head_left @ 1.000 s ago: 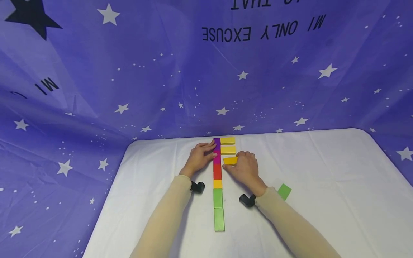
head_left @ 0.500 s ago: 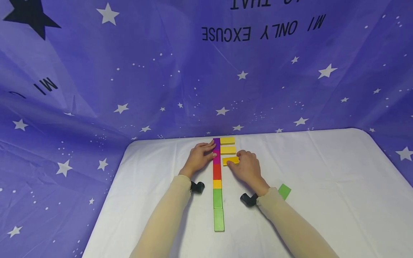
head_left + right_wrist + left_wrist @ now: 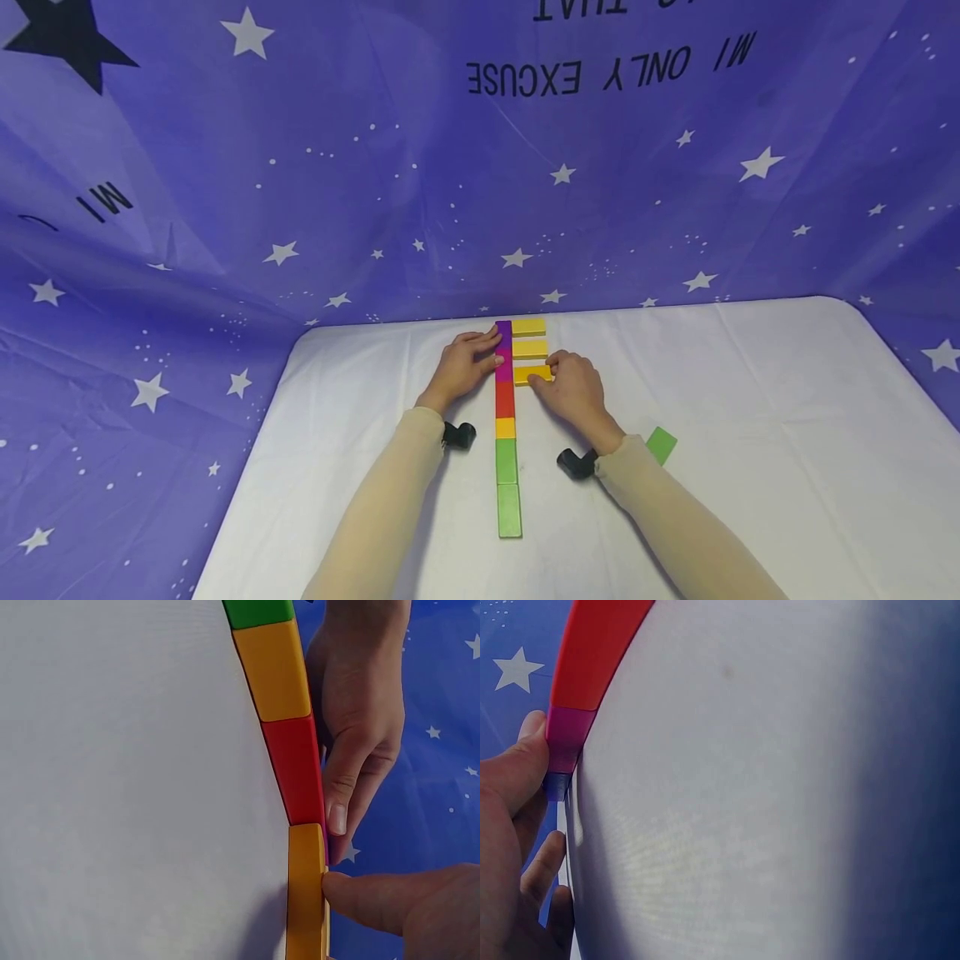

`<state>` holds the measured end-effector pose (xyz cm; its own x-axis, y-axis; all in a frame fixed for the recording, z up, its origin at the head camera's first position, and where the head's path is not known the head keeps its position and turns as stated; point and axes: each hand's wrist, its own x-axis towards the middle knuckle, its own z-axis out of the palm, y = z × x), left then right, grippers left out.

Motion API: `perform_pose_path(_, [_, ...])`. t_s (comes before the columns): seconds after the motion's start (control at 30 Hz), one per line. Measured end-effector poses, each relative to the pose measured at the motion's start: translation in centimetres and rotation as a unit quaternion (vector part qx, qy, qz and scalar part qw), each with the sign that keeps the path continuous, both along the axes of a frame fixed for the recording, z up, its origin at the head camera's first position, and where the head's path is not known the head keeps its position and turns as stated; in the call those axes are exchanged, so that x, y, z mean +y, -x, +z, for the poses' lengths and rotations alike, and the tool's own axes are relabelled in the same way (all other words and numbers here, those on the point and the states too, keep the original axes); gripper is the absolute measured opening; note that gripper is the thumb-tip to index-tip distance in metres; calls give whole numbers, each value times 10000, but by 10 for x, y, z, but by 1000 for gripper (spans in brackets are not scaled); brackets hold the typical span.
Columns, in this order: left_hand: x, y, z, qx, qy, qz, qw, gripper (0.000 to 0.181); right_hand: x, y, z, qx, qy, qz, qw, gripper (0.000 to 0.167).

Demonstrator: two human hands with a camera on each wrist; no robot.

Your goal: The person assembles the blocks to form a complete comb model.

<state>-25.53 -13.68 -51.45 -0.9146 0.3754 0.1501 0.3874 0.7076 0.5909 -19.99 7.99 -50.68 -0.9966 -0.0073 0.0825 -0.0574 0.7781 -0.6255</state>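
A line of blocks runs away from me on the white tabletop, with a purple block [image 3: 504, 330] and a magenta block [image 3: 504, 367] at its far end. My left hand [image 3: 459, 367] touches these two from the left side, its thumb [image 3: 531, 742] against the magenta one. To the right of the line, my right hand [image 3: 576, 390] pinches an orange-yellow block [image 3: 525, 376] lying crosswise. That block's left end meets the line near where the magenta and red blocks join. Two paler yellow blocks, the farther [image 3: 528, 327] and the nearer [image 3: 529, 349], lie parallel beyond it, against the line.
Nearer along the line come a red block [image 3: 505, 400], a small orange block [image 3: 506, 428] and two green blocks [image 3: 508, 510]. Another green block [image 3: 662, 445] lies apart, partly behind the right sleeve [image 3: 660, 500]. A purple starry cloth [image 3: 420, 208] hangs behind the table.
My right hand has slid the orange-yellow block left until it meets the line, its thumb shifting right along the block. My left hand has stayed in place.
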Motion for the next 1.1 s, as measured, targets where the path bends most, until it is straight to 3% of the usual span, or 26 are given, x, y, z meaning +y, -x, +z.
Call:
perform_pose_path(0.53, [0,0,0,35,39,-28,10000,50,1,-3,1,29,44,-26,10000,48])
perform_pose_path(0.73, [1,-1,1,29,35,-28,10000,50,9,-12,14,273,243,41,9993,47])
perform_pose_path(1.1, [0,-2,1,86,56,-94,9999,49,36,-33,36,321,491,86,9982,50])
